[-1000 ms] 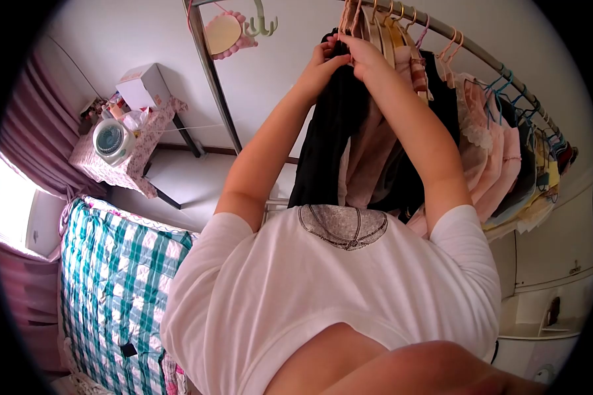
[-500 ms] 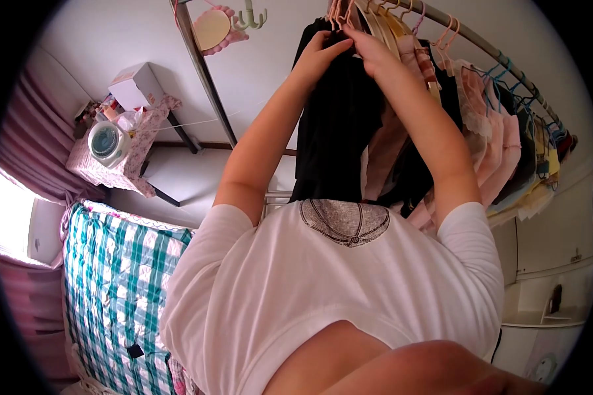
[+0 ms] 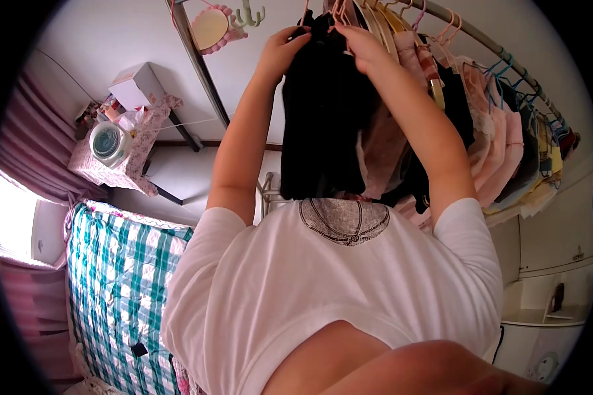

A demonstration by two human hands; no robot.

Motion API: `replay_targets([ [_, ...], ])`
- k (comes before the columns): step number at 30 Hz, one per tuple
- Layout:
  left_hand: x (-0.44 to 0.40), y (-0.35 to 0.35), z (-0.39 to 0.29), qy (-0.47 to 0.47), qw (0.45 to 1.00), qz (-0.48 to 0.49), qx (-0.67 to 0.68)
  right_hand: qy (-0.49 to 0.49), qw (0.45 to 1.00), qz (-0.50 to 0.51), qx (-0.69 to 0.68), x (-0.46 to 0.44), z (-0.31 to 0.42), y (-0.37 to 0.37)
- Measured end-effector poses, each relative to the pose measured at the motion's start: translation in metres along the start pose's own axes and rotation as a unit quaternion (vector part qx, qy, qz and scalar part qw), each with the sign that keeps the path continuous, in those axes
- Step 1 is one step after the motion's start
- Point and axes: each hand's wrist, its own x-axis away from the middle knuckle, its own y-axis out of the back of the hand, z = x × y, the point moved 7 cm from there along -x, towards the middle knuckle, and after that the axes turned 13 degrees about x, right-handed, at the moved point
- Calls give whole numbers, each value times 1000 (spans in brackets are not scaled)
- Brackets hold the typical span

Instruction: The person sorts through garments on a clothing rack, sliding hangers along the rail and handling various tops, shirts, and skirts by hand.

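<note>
A long black garment (image 3: 323, 125) hangs in front of me at the near end of the clothes rail. My left hand (image 3: 284, 54) grips its upper left corner, thumb and fingers closed on the dark cloth just under a pink hanger hook. On the other side, my right hand (image 3: 362, 47) has its fingers closed at the garment's top edge, beside several pink hangers (image 3: 340, 12). Its fingertips are partly hidden, so the exact hold there is hard to see. Pale pink and brown clothes (image 3: 382, 155) hang right behind the black cloth.
The metal rail (image 3: 481, 43) runs off to the right, full of clothes on hangers. A pink-edged mirror (image 3: 211, 29) hangs by the rail's upright post (image 3: 201, 62). To the left are a small table with a fan (image 3: 109, 143) and a bed with a green checked quilt (image 3: 122, 276).
My left hand has moved left, away from my right hand, drawing the garment's top corner with it. The black cloth has shifted left and spread wider. My right hand has barely moved.
</note>
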Motion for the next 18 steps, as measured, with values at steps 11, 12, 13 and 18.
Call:
replay_targets([
  [11, 79, -77, -70, -209, 904, 91, -361, 158, 919, -38, 359, 91, 33, -22],
  [12, 83, -82, -74, -222, 900, 100, -363, 198, 939, -46, 278, 108, 36, -20],
  [13, 88, -86, -79, -234, 895, 106, -365, 242, 931, -70, 265, 124, 43, -16],
  [18, 111, -123, -76, -242, 868, 206, -381, 371, 838, -214, 337, 200, 79, 27],
])
